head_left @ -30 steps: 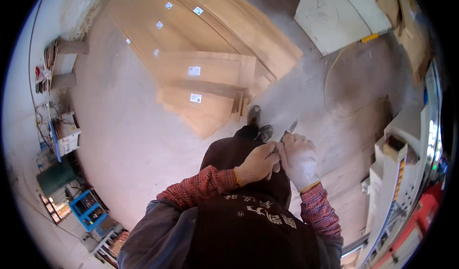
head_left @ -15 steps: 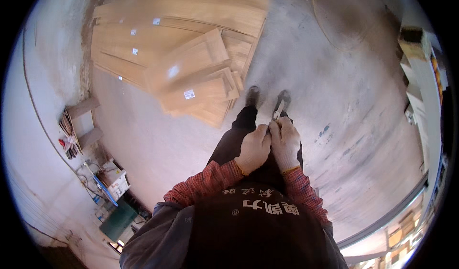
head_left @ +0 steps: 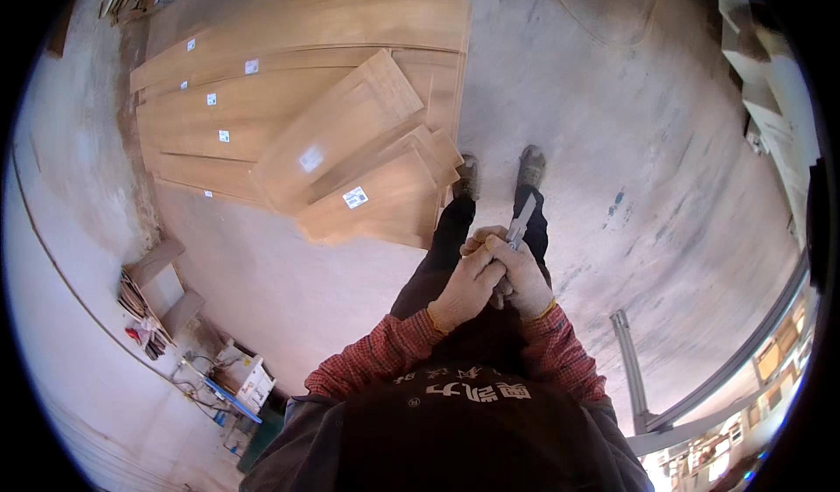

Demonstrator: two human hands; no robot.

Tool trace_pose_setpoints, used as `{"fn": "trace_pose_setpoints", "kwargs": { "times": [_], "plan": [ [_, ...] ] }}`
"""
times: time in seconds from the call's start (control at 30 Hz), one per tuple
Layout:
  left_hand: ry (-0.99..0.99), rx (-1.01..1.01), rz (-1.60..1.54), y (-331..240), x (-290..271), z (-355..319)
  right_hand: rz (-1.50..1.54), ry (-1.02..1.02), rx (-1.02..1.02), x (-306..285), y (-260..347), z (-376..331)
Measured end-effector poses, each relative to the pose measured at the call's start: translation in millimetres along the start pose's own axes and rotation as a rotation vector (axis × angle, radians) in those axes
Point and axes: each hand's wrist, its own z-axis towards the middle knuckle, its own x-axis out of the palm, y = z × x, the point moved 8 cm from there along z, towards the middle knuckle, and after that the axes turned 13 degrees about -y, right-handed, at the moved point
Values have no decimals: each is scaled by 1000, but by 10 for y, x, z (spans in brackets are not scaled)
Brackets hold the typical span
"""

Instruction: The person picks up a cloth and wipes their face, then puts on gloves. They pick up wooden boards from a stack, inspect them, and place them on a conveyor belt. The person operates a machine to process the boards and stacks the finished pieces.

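Observation:
In front of my body, both hands wear pale knitted work gloves and come together over my legs. My right hand (head_left: 525,278) is closed around a utility knife (head_left: 522,219), whose flat silver blade points up and slightly right. Against it my left hand (head_left: 468,286) is also closed, its fingers gripping near the base of the knife. The handle is mostly hidden by the gloves. Beyond my hands, to the left, wood-coloured panels (head_left: 324,20) lie overlapped on the floor. Smaller panels (head_left: 385,199) rest at the near end of the pile, with white labels on several of them.
Along the left wall stand a small wooden rack (head_left: 166,286) and a white machine with a blue edge (head_left: 249,383). At right are pale stacked boards (head_left: 766,98) and a metal rail (head_left: 630,361). A hose or cable (head_left: 604,41) curves over the concrete floor.
The knife's blade now shows larger and nearer, tilted to the right. My left fingers have come over against the right hand. The view has shifted, bringing the metal rail in at right.

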Motion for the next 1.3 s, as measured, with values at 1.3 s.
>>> {"fn": "trace_pose_setpoints", "kwargs": {
  "times": [1.3],
  "plan": [
    [-107, 426, 1391, 676, -2556, 1304, -283, -205, -254, 317, -1103, 1789]
  ]
}}
